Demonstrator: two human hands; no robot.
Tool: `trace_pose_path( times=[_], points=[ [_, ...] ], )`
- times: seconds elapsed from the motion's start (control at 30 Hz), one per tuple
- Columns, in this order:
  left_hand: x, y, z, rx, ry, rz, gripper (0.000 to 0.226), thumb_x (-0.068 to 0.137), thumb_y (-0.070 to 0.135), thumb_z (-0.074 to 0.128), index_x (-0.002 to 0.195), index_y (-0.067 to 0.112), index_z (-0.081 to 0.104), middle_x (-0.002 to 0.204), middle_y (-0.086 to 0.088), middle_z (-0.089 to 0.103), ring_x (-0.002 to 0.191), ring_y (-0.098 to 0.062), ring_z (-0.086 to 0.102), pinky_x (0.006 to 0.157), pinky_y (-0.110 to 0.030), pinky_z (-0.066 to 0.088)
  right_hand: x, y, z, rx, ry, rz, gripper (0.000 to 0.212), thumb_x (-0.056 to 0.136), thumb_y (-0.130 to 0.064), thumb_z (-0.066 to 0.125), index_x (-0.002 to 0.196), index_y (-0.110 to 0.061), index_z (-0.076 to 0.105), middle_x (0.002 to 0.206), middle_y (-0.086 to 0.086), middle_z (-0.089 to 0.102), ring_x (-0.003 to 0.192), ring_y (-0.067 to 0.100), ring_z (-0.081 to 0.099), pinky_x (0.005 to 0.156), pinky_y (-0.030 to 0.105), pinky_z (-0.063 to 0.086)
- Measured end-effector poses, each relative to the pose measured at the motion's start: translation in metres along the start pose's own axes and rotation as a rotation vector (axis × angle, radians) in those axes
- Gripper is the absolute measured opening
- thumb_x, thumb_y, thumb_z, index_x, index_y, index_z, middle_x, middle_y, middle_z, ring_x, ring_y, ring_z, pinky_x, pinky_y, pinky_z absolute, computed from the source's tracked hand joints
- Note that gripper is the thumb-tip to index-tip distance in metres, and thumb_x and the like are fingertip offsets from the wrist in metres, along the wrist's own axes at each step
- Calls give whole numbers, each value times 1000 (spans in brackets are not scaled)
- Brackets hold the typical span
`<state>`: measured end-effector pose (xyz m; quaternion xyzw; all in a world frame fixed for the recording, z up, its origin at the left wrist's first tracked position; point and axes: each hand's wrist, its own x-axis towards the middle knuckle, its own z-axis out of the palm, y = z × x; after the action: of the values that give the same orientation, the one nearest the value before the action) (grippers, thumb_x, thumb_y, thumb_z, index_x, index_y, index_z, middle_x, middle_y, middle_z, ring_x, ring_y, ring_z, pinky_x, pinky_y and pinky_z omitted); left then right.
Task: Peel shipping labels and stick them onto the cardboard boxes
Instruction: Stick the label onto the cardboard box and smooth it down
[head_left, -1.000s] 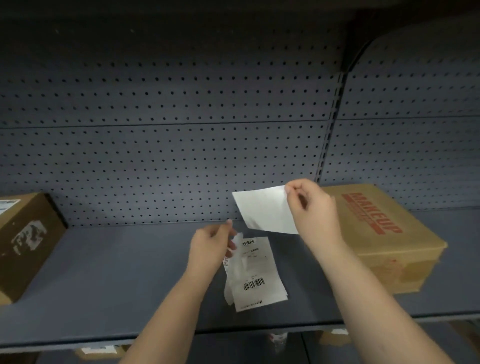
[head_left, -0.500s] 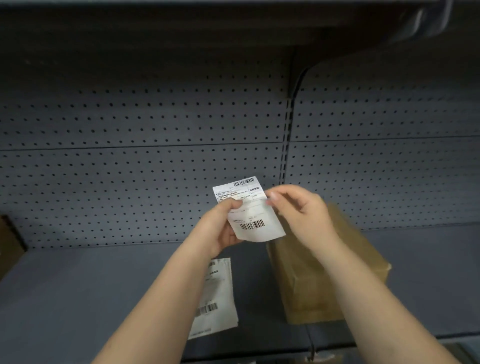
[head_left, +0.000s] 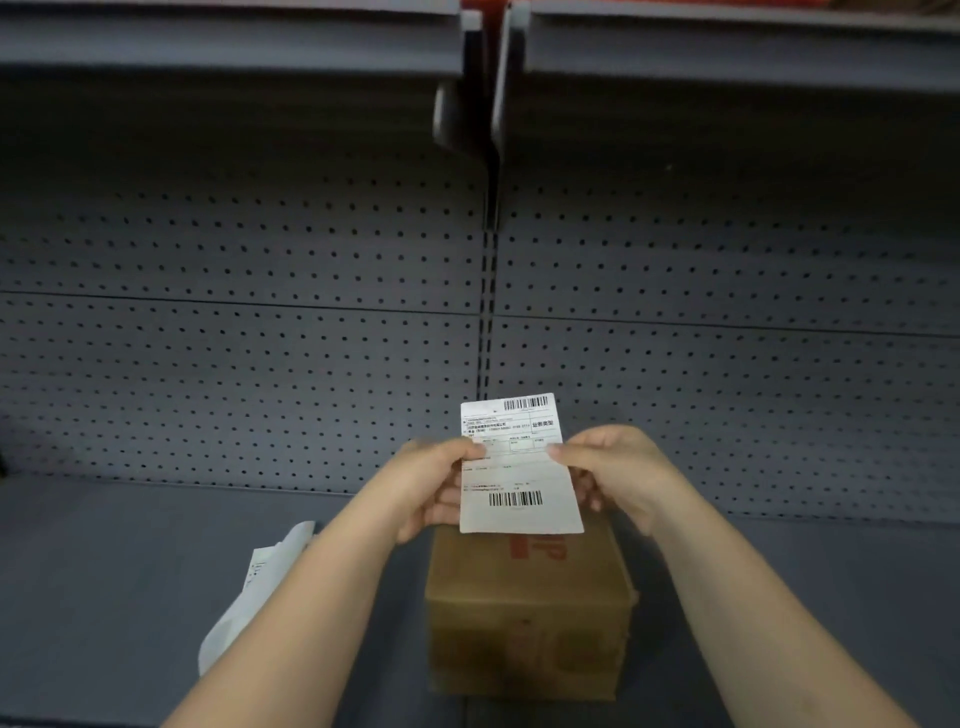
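A white shipping label (head_left: 519, 483) with two barcodes is held upright between both hands, printed side towards me. My left hand (head_left: 434, 486) pinches its left edge and my right hand (head_left: 618, 473) pinches its right edge. Right below the label stands a brown cardboard box (head_left: 527, 618) with red lettering on its top, resting on the grey shelf (head_left: 104, 597). The label's lower edge hangs just over the box's far top edge; I cannot tell whether they touch.
A small pile of white label sheets (head_left: 260, 587) lies on the shelf to the left of my left forearm. Behind is a grey pegboard wall (head_left: 260, 312) with an upright post (head_left: 488, 291). Another shelf (head_left: 234, 36) hangs overhead.
Both hands now hold the label by its side edges, squared up in front of me. The view has swung right, so the box sits directly under the label and the sheet pile is at the left.
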<state>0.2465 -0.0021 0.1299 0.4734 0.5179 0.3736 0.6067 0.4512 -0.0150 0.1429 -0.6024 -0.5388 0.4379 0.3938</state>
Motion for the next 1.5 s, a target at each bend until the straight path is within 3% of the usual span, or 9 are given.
trace_pose_path(
  times=[0.2, 0.47, 0.7, 1.03, 1.23, 1.4, 1.5],
  points=[
    [3, -6, 5, 274, 134, -13, 21, 90, 15, 59, 95, -3, 68, 58, -9, 70, 39, -15, 59, 35, -20, 42, 0, 11, -2, -123, -25, 48, 18, 82, -19, 71, 82, -1, 70, 69, 10, 75, 41, 15, 56, 36, 22, 37],
    [17, -6, 0, 478, 182, -8, 30, 84, 28, 68, 92, -1, 71, 46, 0, 59, 29, -9, 33, 31, -12, 24, 4, 14, 9, -373, 39, 5, 29, 82, -27, 71, 75, 1, 66, 65, 13, 73, 39, 15, 55, 36, 21, 34],
    [27, -9, 1, 653, 187, -9, 30, 79, 36, 74, 61, 15, 62, 41, 4, 52, 27, -6, 38, 32, -12, 27, 4, 14, 11, -500, 28, 27, 24, 84, -27, 68, 75, -5, 66, 61, 6, 70, 38, 11, 57, 36, 20, 39],
    [29, -12, 1, 704, 204, 6, 28, 79, 37, 74, 68, 15, 61, 41, 4, 51, 29, -5, 39, 36, -16, 29, 7, 17, 14, -575, 59, 38, 27, 82, -28, 70, 67, -6, 67, 57, 4, 69, 40, 11, 60, 43, 22, 45],
    [30, -15, 5, 761, 227, 41, 30, 76, 34, 73, 54, 18, 59, 47, 2, 56, 47, -12, 50, 53, -21, 43, 8, 18, 14, -608, 65, 43, 27, 81, -26, 70, 63, -7, 65, 53, 4, 67, 38, 11, 59, 41, 21, 42],
    [28, -19, 10, 911, 308, 110, 23, 71, 37, 65, 58, 23, 53, 55, 3, 49, 52, -16, 46, 52, -24, 36, 7, 20, 20, -732, 121, -2, 21, 78, -29, 68, 67, -12, 66, 57, 6, 71, 50, 18, 68, 58, 34, 61],
    [23, -20, 9, 916, 330, 168, 31, 74, 45, 67, 58, 21, 53, 54, 4, 52, 52, -15, 49, 51, -23, 36, 4, 18, 18, -717, 127, -10, 22, 80, -32, 68, 68, -14, 64, 57, 7, 71, 51, 19, 69, 56, 34, 61]
  ],
)
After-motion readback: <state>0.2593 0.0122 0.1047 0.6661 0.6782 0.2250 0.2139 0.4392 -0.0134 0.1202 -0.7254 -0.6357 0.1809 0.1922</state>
